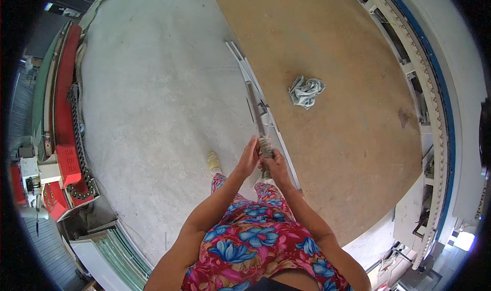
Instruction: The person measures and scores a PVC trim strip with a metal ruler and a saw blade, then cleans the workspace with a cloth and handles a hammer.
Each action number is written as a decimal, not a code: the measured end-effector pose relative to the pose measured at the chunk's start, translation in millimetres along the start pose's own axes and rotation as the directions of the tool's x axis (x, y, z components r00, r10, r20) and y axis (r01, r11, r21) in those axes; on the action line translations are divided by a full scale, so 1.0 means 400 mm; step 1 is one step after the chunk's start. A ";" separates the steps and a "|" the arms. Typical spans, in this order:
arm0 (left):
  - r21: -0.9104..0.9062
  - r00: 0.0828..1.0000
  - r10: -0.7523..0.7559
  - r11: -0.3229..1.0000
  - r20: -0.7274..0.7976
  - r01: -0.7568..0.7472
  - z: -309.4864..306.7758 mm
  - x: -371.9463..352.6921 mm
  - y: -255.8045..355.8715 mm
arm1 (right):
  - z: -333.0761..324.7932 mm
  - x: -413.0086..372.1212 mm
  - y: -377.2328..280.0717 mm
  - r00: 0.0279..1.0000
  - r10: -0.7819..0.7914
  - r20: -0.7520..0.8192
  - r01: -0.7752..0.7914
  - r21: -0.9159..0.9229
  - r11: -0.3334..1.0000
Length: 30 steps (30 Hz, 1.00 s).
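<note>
A long thin dark bar (257,109) points away from me, with pale cord or cloth wrapped round its near end (265,146). My right hand (275,164) has its fingers closed round this wrapped part. Against the wrap's left side lies my left hand (249,155), its fingers stretched out along it. Beyond the hands, a crumpled grey cloth (306,92) rests on the brown board.
White strips (261,94) run along the left edge of the brown board (353,132). Red and green machinery (66,101) stands at the left, above stacked glass-like sheets (123,252). A long blue and white machine (445,112) curves along the right.
</note>
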<state>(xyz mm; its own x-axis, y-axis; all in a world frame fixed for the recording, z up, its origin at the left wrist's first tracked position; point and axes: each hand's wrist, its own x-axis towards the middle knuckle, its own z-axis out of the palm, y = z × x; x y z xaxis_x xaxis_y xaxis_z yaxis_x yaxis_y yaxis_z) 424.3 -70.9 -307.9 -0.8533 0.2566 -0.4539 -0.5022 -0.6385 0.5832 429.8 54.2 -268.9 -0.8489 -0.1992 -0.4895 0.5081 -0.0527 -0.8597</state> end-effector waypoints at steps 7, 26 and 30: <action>-0.285 0.996 -0.079 0.956 -0.046 0.063 0.013 0.055 -0.062 | -0.268 -0.041 0.063 0.975 -0.107 -0.195 0.138 0.153 0.979; -0.314 0.889 -0.103 0.948 -0.446 -0.048 -0.170 0.042 -0.249 | -0.384 -0.151 0.181 0.983 0.001 -0.181 -0.009 -0.046 0.999; -0.367 0.862 -0.028 0.912 -0.505 -0.185 -0.266 -0.085 -0.208 | -0.316 -0.076 0.201 1.000 -0.012 0.012 0.014 -0.251 0.968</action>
<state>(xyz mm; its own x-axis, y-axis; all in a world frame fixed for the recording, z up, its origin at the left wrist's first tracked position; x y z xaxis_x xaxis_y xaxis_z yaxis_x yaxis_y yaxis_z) 510.0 -103.7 -412.9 -0.6511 -0.1275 -0.7482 -0.2483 -0.8958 0.3687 478.0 179.8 -341.4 -0.8529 -0.2108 -0.4776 0.4431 0.1914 -0.8758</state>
